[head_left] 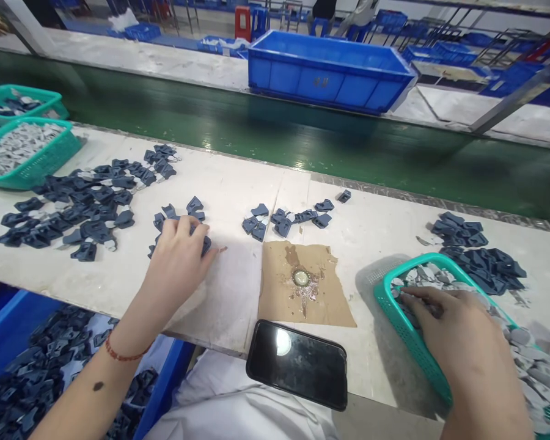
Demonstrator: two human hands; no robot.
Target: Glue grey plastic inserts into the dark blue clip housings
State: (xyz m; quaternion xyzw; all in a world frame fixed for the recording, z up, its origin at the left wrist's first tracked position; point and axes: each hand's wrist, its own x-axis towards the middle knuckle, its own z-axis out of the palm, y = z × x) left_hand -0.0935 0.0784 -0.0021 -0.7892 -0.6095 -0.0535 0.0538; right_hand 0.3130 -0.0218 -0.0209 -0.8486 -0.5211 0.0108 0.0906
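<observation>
Left basket point(50, 157): teal, full of pale pieces.
Blue bin point(170, 374): below table edge, dark parts inside.
Large pile point(103, 194): dark parts, loose.
Left hand point(176, 250): over small cluster point(195, 205) of dark parts; fingers bent, grip unclear.
Phone point(297, 365); cardboard point(275, 293) with round dish point(301, 277): between the hands.
Right basket point(412, 348): teal, grey-white pieces.
Right hand point(462, 330): fingers curled into it, grip unclear.
Right heap point(490, 269): dark parts, beyond basket.
</observation>
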